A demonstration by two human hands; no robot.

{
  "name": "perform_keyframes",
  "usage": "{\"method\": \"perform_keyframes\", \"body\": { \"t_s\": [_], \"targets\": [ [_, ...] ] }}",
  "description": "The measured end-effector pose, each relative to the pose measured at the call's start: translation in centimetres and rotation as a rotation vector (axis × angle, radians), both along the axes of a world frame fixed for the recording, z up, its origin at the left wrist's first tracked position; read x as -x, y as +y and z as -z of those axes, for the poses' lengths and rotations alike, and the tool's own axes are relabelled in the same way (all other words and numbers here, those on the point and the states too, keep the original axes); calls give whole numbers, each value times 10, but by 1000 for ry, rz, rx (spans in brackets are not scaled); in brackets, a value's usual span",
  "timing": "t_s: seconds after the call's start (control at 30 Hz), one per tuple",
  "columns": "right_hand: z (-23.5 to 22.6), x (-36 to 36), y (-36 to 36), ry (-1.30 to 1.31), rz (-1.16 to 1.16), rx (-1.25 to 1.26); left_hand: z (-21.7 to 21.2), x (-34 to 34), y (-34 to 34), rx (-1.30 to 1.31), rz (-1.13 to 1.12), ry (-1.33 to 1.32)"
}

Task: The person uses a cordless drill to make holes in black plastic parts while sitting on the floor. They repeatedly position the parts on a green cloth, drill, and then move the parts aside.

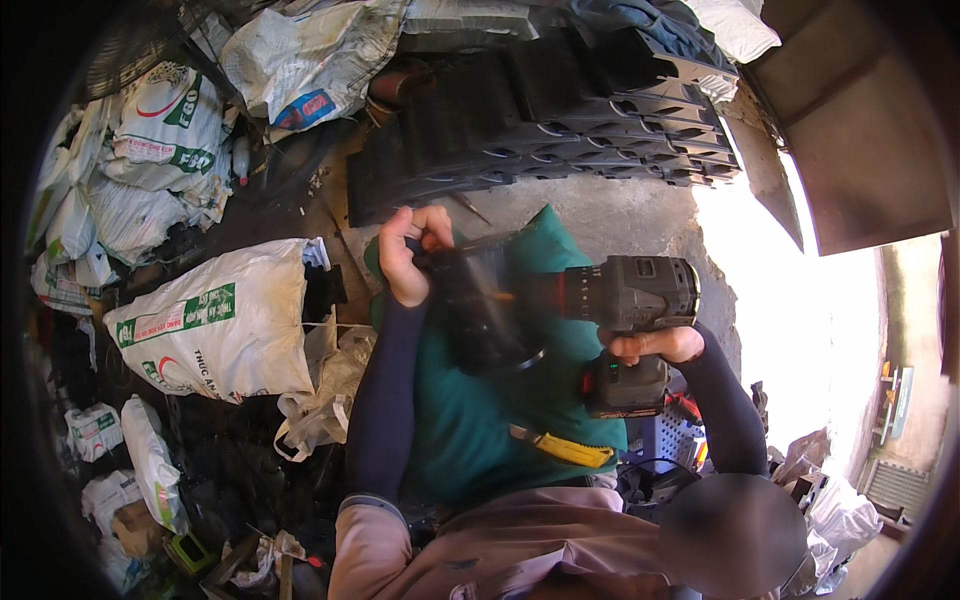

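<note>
My right hand (655,345) is wrapped round the grip of a black cordless drill (640,290), which lies level and points left. A small green light shows on its battery pack (628,388). The drill's front end meets a black plastic part (485,310), smeared by motion, above my lap. At that part's upper left edge my left hand (408,255) is closed, fingers curled over it. Where the drill's tip touches the part is too blurred to make out. A yellow-handled knife (570,449) lies on the green cloth (450,430) over my lap.
Stacked black plastic pieces (540,110) stand on the concrete floor (630,215) ahead. A large white printed sack (215,325) lies at my left, with more sacks (165,130) behind. A blue perforated basket (660,445) sits by my right elbow. A brown panel (850,120) stands far right.
</note>
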State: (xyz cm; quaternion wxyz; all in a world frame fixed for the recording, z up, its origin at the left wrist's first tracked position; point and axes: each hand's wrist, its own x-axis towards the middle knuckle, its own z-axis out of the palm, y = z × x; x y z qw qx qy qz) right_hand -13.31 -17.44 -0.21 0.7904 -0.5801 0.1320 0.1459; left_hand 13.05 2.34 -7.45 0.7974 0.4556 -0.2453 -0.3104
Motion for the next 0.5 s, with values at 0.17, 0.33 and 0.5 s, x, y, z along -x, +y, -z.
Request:
{"method": "perform_keyframes", "body": {
  "t_s": [0.17,0.33,0.5],
  "targets": [
    [-1,2,0,41,29,31,2,-5,-1,9,12,-35],
    [-4,0,0,80,42,71,-1,-3,-2,21,56,34],
    [-2,2,1,73,21,76,-2,-2,-1,4,31,5]
  ]
}}
